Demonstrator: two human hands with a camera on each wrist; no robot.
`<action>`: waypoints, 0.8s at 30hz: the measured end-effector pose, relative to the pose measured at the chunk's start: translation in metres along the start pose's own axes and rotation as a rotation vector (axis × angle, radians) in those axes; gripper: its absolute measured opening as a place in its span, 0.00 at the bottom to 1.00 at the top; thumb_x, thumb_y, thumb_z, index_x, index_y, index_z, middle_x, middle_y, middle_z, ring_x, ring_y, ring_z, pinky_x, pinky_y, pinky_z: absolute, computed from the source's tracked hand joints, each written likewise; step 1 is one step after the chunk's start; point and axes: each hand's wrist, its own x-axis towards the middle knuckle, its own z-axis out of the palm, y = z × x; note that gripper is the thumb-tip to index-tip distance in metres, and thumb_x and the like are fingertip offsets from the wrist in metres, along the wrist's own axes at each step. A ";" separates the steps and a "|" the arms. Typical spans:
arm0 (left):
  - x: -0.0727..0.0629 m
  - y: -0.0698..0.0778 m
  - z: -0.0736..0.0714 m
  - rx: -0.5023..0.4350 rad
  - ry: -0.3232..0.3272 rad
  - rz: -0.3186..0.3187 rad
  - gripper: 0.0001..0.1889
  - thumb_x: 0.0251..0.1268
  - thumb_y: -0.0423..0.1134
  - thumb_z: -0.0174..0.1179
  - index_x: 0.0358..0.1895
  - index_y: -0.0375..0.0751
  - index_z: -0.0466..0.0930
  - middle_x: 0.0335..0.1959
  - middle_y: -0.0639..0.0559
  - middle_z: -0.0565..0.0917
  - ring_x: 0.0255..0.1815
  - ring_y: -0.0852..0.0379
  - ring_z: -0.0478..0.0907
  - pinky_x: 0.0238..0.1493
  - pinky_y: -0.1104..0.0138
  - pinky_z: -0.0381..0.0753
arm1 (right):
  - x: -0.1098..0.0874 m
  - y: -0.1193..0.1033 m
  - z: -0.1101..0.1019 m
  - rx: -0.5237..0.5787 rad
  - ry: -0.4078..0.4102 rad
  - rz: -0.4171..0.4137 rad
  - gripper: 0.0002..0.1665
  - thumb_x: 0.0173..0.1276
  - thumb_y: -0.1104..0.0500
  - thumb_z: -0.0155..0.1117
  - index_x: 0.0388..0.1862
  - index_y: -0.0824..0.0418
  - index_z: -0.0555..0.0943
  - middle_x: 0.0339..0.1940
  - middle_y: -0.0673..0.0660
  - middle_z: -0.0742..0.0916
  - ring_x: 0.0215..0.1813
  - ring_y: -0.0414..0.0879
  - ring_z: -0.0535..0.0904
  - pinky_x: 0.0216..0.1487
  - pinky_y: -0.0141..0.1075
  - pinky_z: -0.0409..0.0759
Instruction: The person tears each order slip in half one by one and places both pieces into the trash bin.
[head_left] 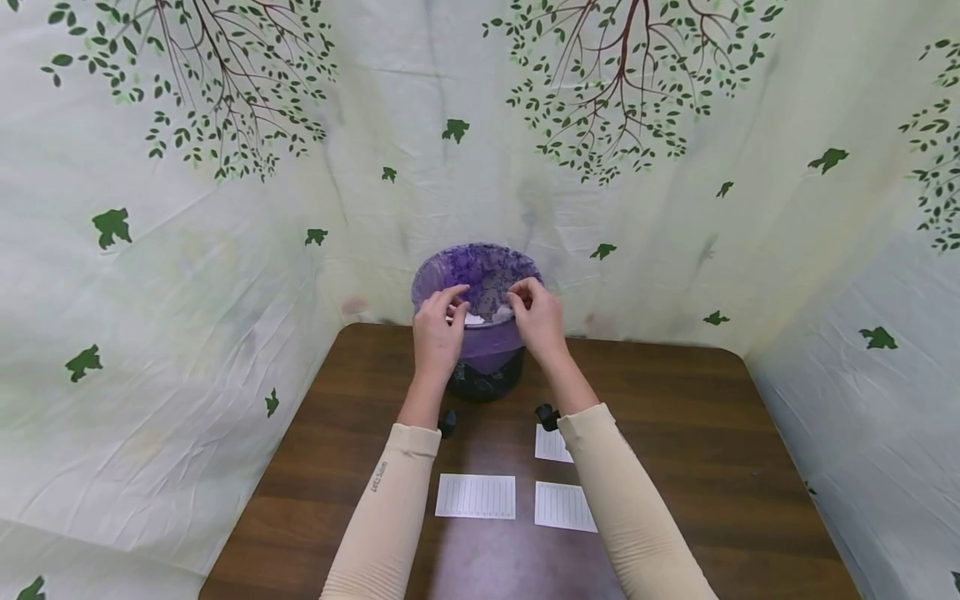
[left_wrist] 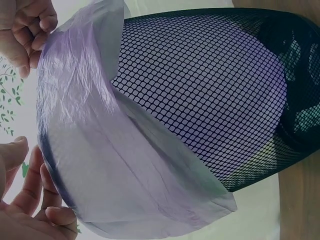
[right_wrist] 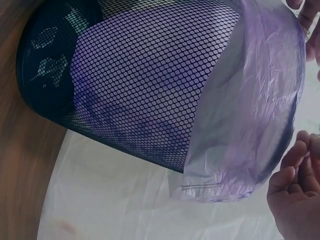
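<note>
A dark mesh waste bin (left_wrist: 200,95) stands upright at the back of the table, lined with a purple plastic bag (left_wrist: 95,125) folded down over its rim. Pale patches show inside the near rim in the head view. My left hand (head_left: 440,333) is at the near left of the rim, thumb and fingers apart and loosely bent. At the right side of the rim is my right hand (head_left: 538,321), fingers curled and thumb close to the index fingertip. I cannot tell whether it pinches the bag's edge (right_wrist: 280,100).
On the brown wooden table (head_left: 675,433) lie three white lined cards: a left card (head_left: 476,497), a front right card (head_left: 566,507) and one (head_left: 553,445) partly under the right forearm. A leaf-printed white cloth (head_left: 420,83) hangs behind the bin and along both sides.
</note>
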 end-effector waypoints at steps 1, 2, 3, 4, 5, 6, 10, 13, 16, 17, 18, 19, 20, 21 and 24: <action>0.000 0.000 0.000 -0.005 0.000 0.001 0.13 0.78 0.38 0.63 0.60 0.44 0.87 0.42 0.44 0.87 0.42 0.45 0.81 0.48 0.52 0.80 | 0.000 0.000 -0.001 0.002 -0.003 0.003 0.06 0.79 0.61 0.65 0.46 0.64 0.84 0.39 0.62 0.91 0.38 0.54 0.86 0.38 0.36 0.77; -0.001 0.000 0.001 -0.008 -0.002 0.000 0.13 0.78 0.38 0.63 0.60 0.44 0.87 0.42 0.45 0.87 0.42 0.45 0.80 0.48 0.52 0.80 | -0.001 0.000 -0.001 0.003 -0.005 0.007 0.06 0.79 0.61 0.64 0.47 0.64 0.84 0.40 0.62 0.91 0.39 0.54 0.86 0.39 0.37 0.78; -0.002 0.000 0.001 -0.014 -0.003 0.001 0.13 0.78 0.38 0.63 0.60 0.44 0.87 0.42 0.45 0.87 0.42 0.45 0.80 0.47 0.53 0.80 | -0.001 0.000 -0.002 0.008 -0.009 0.012 0.06 0.80 0.61 0.64 0.47 0.64 0.84 0.40 0.62 0.91 0.39 0.54 0.86 0.39 0.37 0.78; -0.002 0.000 0.001 -0.022 -0.003 0.003 0.13 0.78 0.38 0.63 0.59 0.43 0.87 0.42 0.44 0.87 0.41 0.45 0.80 0.47 0.53 0.79 | -0.002 0.001 -0.002 0.013 -0.011 0.017 0.06 0.80 0.61 0.64 0.47 0.63 0.84 0.40 0.61 0.91 0.39 0.53 0.85 0.39 0.38 0.78; -0.003 0.000 0.001 -0.028 -0.004 0.005 0.12 0.79 0.38 0.63 0.59 0.43 0.88 0.41 0.44 0.87 0.41 0.45 0.80 0.47 0.54 0.79 | -0.003 0.001 -0.003 0.018 -0.012 0.021 0.06 0.80 0.61 0.64 0.47 0.63 0.84 0.40 0.61 0.91 0.39 0.53 0.85 0.39 0.38 0.78; -0.003 0.000 0.001 -0.034 -0.003 0.008 0.12 0.79 0.38 0.62 0.58 0.43 0.88 0.41 0.44 0.87 0.41 0.46 0.80 0.46 0.55 0.79 | -0.003 0.001 -0.004 0.023 -0.010 0.022 0.06 0.80 0.60 0.64 0.47 0.63 0.84 0.40 0.61 0.91 0.39 0.53 0.85 0.39 0.38 0.78; -0.006 0.003 -0.003 -0.059 0.004 0.021 0.11 0.78 0.38 0.63 0.56 0.43 0.88 0.39 0.44 0.87 0.40 0.46 0.79 0.45 0.57 0.79 | -0.007 0.003 -0.006 0.047 0.010 0.013 0.06 0.80 0.60 0.64 0.46 0.62 0.83 0.38 0.61 0.90 0.37 0.52 0.84 0.37 0.36 0.76; -0.009 0.007 -0.007 -0.076 0.010 0.029 0.10 0.77 0.37 0.64 0.55 0.43 0.89 0.38 0.44 0.87 0.39 0.46 0.79 0.45 0.58 0.78 | -0.010 0.005 -0.008 0.083 0.040 0.000 0.06 0.79 0.61 0.65 0.45 0.63 0.84 0.37 0.62 0.90 0.35 0.51 0.83 0.36 0.35 0.75; -0.014 0.008 -0.012 -0.088 0.018 0.042 0.09 0.77 0.36 0.64 0.53 0.41 0.89 0.37 0.44 0.87 0.39 0.46 0.80 0.44 0.59 0.79 | -0.016 0.006 -0.010 0.153 0.066 0.021 0.06 0.79 0.60 0.65 0.44 0.63 0.84 0.36 0.62 0.90 0.34 0.48 0.81 0.35 0.32 0.74; -0.017 0.008 -0.014 -0.094 0.023 0.045 0.09 0.76 0.36 0.65 0.53 0.41 0.90 0.37 0.44 0.87 0.38 0.46 0.81 0.44 0.60 0.79 | -0.019 0.006 -0.011 0.182 0.075 0.036 0.06 0.79 0.60 0.65 0.44 0.63 0.84 0.36 0.62 0.89 0.34 0.47 0.80 0.34 0.31 0.74; -0.020 0.007 -0.016 -0.098 0.028 0.048 0.09 0.76 0.36 0.65 0.52 0.40 0.90 0.37 0.44 0.87 0.38 0.47 0.81 0.43 0.61 0.79 | -0.022 0.007 -0.012 0.210 0.084 0.052 0.07 0.79 0.60 0.65 0.44 0.63 0.84 0.36 0.62 0.89 0.34 0.46 0.79 0.34 0.30 0.73; -0.024 0.007 -0.018 -0.102 0.034 0.051 0.08 0.76 0.36 0.65 0.51 0.39 0.90 0.37 0.44 0.87 0.37 0.48 0.81 0.42 0.62 0.79 | -0.026 0.008 -0.013 0.235 0.095 0.067 0.07 0.79 0.60 0.66 0.44 0.64 0.84 0.36 0.62 0.89 0.33 0.45 0.78 0.33 0.29 0.73; -0.027 0.006 -0.020 -0.106 0.040 0.052 0.08 0.76 0.36 0.65 0.51 0.39 0.90 0.36 0.44 0.87 0.36 0.48 0.81 0.41 0.64 0.79 | -0.029 0.008 -0.015 0.256 0.106 0.084 0.07 0.79 0.60 0.66 0.44 0.63 0.84 0.36 0.62 0.89 0.33 0.43 0.78 0.33 0.28 0.73; -0.031 0.006 -0.022 -0.108 0.043 0.052 0.08 0.76 0.36 0.66 0.50 0.39 0.90 0.36 0.45 0.87 0.36 0.49 0.81 0.40 0.65 0.78 | -0.033 0.009 -0.016 0.271 0.117 0.097 0.07 0.79 0.60 0.66 0.43 0.63 0.84 0.37 0.62 0.89 0.33 0.42 0.78 0.33 0.28 0.73; -0.039 0.004 -0.024 -0.103 0.044 0.055 0.08 0.75 0.36 0.66 0.50 0.40 0.90 0.36 0.45 0.87 0.34 0.51 0.81 0.38 0.67 0.77 | -0.043 0.012 -0.018 0.287 0.148 0.113 0.06 0.77 0.61 0.67 0.43 0.64 0.84 0.36 0.63 0.89 0.32 0.39 0.78 0.33 0.26 0.72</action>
